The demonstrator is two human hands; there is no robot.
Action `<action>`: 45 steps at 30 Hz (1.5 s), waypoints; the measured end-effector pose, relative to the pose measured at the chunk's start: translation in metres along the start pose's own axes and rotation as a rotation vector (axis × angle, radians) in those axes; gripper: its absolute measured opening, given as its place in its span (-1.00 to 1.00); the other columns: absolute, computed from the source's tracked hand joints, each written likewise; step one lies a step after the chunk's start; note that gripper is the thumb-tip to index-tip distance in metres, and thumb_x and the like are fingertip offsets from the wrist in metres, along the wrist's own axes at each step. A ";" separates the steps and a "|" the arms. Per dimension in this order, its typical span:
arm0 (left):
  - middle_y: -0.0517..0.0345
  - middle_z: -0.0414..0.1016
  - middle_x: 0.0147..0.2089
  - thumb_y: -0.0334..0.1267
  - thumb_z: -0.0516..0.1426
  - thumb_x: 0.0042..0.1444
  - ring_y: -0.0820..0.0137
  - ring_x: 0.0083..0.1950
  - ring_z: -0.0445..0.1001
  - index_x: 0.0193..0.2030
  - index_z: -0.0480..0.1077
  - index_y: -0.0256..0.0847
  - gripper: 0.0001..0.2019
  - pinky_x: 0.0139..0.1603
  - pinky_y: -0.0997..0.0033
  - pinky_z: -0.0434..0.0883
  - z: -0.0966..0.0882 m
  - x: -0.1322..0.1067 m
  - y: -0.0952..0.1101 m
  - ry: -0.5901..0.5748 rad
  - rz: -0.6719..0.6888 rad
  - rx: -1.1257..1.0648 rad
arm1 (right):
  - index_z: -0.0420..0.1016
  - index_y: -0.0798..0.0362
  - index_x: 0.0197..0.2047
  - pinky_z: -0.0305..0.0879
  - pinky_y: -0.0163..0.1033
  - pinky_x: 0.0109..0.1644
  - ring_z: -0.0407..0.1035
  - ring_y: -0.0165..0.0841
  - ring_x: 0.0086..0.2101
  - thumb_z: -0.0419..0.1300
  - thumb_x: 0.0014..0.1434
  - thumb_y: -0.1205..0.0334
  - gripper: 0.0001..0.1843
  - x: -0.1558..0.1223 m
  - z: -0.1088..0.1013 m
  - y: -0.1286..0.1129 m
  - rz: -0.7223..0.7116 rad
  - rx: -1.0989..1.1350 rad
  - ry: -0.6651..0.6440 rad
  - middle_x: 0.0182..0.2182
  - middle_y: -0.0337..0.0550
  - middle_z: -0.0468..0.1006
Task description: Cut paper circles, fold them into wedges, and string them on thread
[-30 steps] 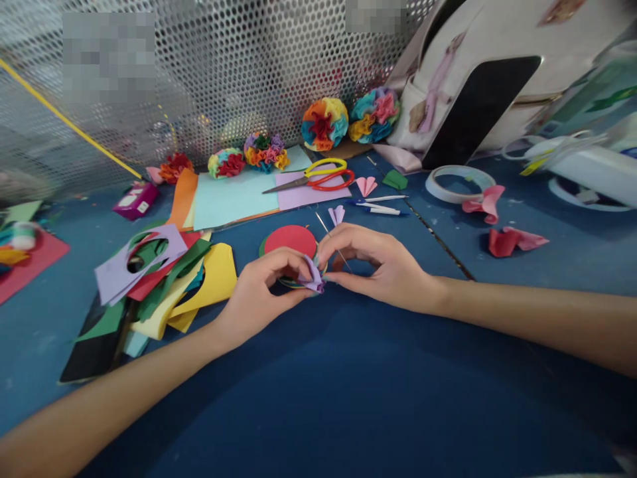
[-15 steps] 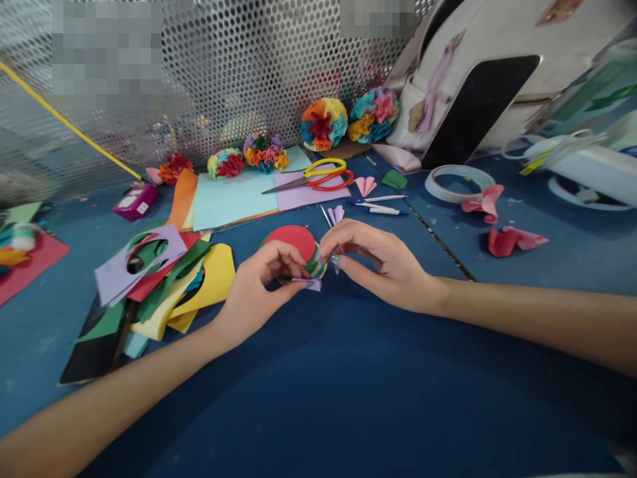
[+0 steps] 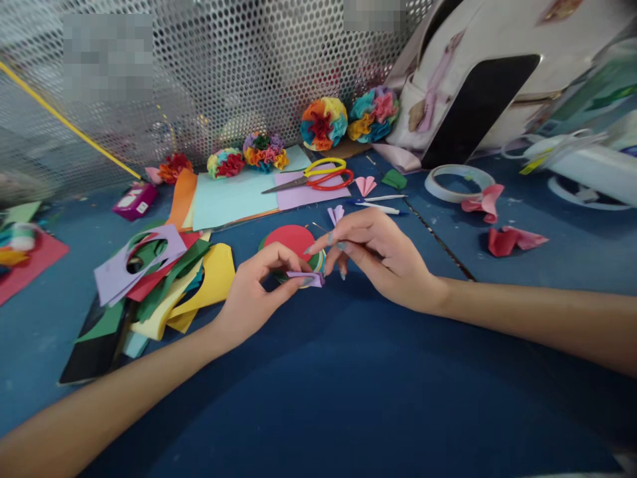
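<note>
Blue worktop [image 3: 348, 398] is backed by perforated metal mesh [image 3: 249, 66]. Layered paper discs [image 3: 291, 240] lie at 1 o'clock from the left hand [image 3: 253, 292], by which a folded lilac paper [image 3: 304, 279] is pinched against them; whether anything is gripped by the raised right hand [image 3: 378, 252] cannot be told.

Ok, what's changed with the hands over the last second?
The right hand has drawn back up and rightward from the red paper disc, its fingers pinched together. The left hand keeps hold of the disc, and the folded lilac paper now lies flatter. The scissors and paper pom-poms stayed put.
</note>
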State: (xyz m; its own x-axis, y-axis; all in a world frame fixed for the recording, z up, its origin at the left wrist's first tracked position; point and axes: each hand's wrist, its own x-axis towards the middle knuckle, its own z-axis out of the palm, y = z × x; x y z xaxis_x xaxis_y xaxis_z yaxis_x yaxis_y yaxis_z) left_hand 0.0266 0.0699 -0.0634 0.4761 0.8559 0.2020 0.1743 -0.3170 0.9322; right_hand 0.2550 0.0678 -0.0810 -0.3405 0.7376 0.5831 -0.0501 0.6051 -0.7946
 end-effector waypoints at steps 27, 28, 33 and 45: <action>0.19 0.62 -0.30 -0.35 0.34 0.14 0.45 -0.26 0.56 -0.27 0.56 -0.18 -0.95 -0.17 0.52 0.48 -0.002 0.000 -0.003 0.120 -0.022 0.012 | 0.63 0.05 -0.19 0.35 -0.35 -0.35 0.41 -0.46 -0.40 0.30 0.33 0.34 -0.95 0.004 -0.007 -0.008 -0.005 -0.211 -0.106 -0.33 -0.19 0.61; 0.19 0.63 -0.30 -0.33 0.33 0.15 0.44 -0.26 0.57 -0.28 0.57 -0.18 -0.97 -0.17 0.51 0.49 -0.002 0.000 -0.002 0.116 -0.028 0.021 | 0.61 0.06 -0.19 0.34 -0.35 -0.36 0.40 -0.46 -0.41 0.29 0.33 0.34 -0.95 0.004 -0.007 -0.007 0.008 -0.214 -0.104 -0.33 -0.19 0.60; 0.22 0.71 -0.30 -0.31 0.31 0.19 0.45 -0.28 0.62 -0.27 0.64 -0.15 -0.96 -0.15 0.54 0.51 -0.002 -0.002 0.000 0.098 -0.020 0.100 | 0.51 0.08 -0.16 0.35 -0.37 -0.34 0.37 -0.48 -0.42 0.18 0.37 0.36 -0.92 0.004 -0.005 -0.006 0.059 -0.243 -0.098 -0.31 -0.20 0.56; 0.17 0.75 -0.22 -0.30 0.26 0.23 0.33 -0.21 0.69 -0.23 0.69 -0.16 -0.87 -0.09 0.44 0.58 0.000 -0.003 0.003 0.076 0.004 0.189 | 0.44 0.02 -0.15 0.22 -0.35 -0.34 0.33 -0.48 -0.48 0.11 0.33 0.43 -0.86 -0.002 -0.001 -0.008 -0.051 -0.534 -0.236 -0.35 -0.26 0.59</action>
State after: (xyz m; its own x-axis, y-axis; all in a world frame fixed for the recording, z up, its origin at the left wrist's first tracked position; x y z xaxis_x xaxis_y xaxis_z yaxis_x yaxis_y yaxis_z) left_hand 0.0258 0.0666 -0.0616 0.4121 0.8805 0.2344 0.3348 -0.3856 0.8598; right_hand 0.2566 0.0615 -0.0757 -0.5529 0.6538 0.5166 0.3874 0.7505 -0.5353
